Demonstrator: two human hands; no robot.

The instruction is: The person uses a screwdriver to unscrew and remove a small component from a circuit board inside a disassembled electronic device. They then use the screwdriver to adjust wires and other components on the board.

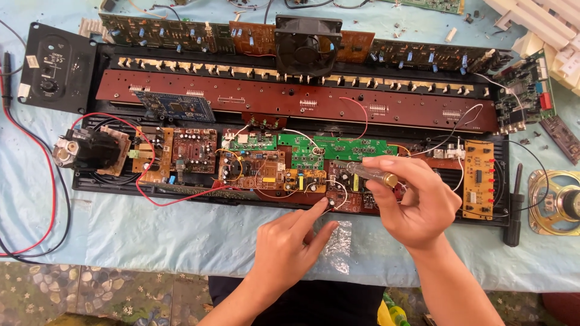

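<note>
Tabletop [181,235] under pale blue cloth, patterned floor near. Long open black chassis [290,199] packed with circuit boards. Your right hand [417,202] closed around clear-handled screwdriver [370,173], above small brown board [343,199]. Your left hand [290,247] loosely open, holding nothing, forefinger touching that board's near-left edge.
</note>
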